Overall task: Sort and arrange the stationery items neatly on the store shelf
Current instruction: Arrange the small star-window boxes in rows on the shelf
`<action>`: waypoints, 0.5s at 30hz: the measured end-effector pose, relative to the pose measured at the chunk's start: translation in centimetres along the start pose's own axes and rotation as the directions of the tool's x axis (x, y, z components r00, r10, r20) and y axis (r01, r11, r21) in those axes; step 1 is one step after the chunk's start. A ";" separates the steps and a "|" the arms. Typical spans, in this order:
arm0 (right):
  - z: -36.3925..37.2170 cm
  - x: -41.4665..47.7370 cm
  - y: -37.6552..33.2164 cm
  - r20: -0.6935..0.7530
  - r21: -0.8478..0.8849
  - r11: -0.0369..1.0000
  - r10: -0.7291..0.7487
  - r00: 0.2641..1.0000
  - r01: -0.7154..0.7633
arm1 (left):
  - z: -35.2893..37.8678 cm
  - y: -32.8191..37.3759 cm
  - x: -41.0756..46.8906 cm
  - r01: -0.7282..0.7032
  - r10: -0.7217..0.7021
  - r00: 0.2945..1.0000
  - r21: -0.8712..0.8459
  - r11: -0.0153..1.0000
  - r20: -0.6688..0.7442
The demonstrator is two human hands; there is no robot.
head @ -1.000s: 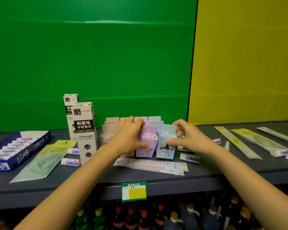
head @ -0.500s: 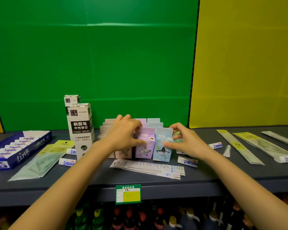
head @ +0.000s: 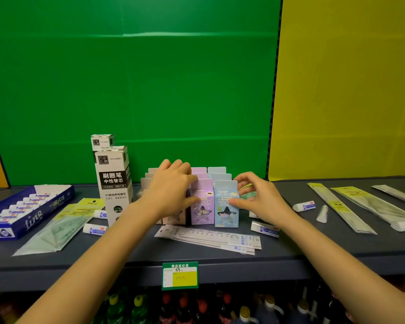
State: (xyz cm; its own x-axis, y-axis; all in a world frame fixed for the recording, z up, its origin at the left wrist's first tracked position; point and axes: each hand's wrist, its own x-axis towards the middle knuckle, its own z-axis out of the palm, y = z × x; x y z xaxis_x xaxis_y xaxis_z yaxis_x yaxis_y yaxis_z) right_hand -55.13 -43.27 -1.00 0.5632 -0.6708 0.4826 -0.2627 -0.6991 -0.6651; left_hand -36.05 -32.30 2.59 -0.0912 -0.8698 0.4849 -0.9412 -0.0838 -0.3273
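Left hand is clasping the lilac carton, right hand is pinching the blue carton touching it on the shelf; light, crushable card, likely best held by the side walls.

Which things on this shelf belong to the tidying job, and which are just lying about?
Job: pastel boxes, white refill boxes, rulers, blue tray, small white packs, clear packets.
Lying about: price label, bottles below.

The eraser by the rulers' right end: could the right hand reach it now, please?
Probably yes: the eraser lies uncovered close by the right hand, which now pinches the blue box.
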 end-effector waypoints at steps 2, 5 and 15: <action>0.2 0.0 0.2 -0.012 -0.021 1.000 -0.011 1.000 0.010 | 0.1 0.3 0.1 -0.017 0.017 1.000 0.058 0.998 0.005; 0.0 0.0 0.6 0.012 -0.090 0.996 -0.006 1.000 0.007 | 0.4 0.5 0.0 -0.012 0.012 1.000 0.097 0.995 0.000; -3.8 -5.3 2.3 0.203 -0.489 0.872 0.111 0.973 0.003 | -0.2 2.9 -1.5 -0.004 -0.045 0.940 -0.143 0.990 -0.337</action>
State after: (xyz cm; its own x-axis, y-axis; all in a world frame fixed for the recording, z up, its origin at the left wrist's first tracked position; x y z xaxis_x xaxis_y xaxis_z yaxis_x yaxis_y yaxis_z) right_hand -61.70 -42.22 -2.90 0.6776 -0.6798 0.2805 -0.6110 -0.7327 -0.2997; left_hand -38.72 -31.09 1.09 -0.1530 -0.6501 0.7443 -0.9776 -0.0105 -0.2101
